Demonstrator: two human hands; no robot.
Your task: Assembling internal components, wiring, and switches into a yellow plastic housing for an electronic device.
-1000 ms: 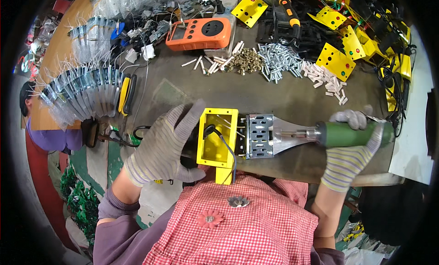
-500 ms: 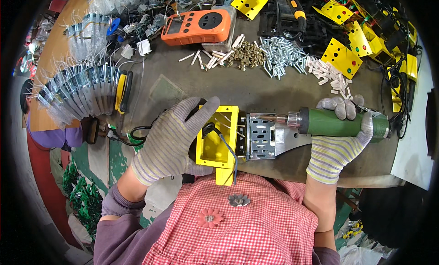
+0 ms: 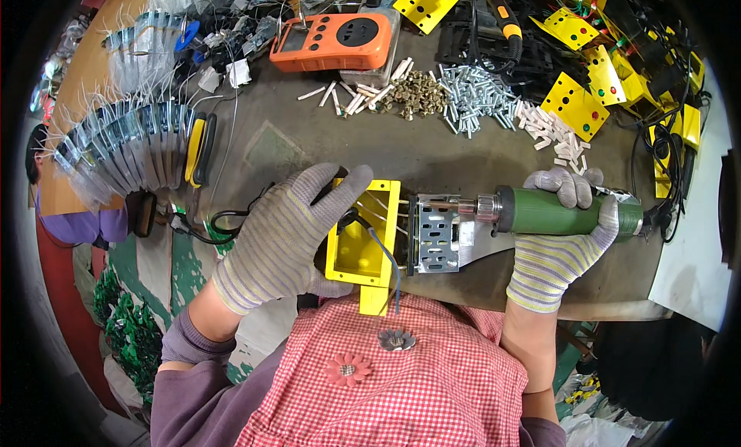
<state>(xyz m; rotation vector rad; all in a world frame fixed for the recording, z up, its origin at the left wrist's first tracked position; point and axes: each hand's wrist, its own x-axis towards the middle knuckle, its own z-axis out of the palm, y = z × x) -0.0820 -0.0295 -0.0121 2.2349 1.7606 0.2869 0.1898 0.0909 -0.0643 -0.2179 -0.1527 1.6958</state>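
Observation:
My left hand (image 3: 287, 235), in a striped knit glove, grips a yellow plastic box (image 3: 363, 239) with wires inside, held at the table's near edge. My right hand (image 3: 557, 239), gloved the same way, is wrapped around the green handle of a power screwdriver (image 3: 563, 212). Its metal tip points left into a perforated silver metal bracket (image 3: 437, 232) set against the yellow box's right side. A thin grey wire hangs from the box down over my red checked apron.
On the grey table (image 3: 309, 150) lie an orange meter (image 3: 333, 42), heaps of silver screws (image 3: 475, 96), brass pieces (image 3: 413, 96) and white plugs (image 3: 552, 134). Yellow panels (image 3: 575, 104) and black cables crowd the far right. Bagged metal parts (image 3: 116, 150) fan out at the left.
Both hands and the box with the screwdriver have shifted slightly; the view moved a little nearer the table. My grips are unchanged.

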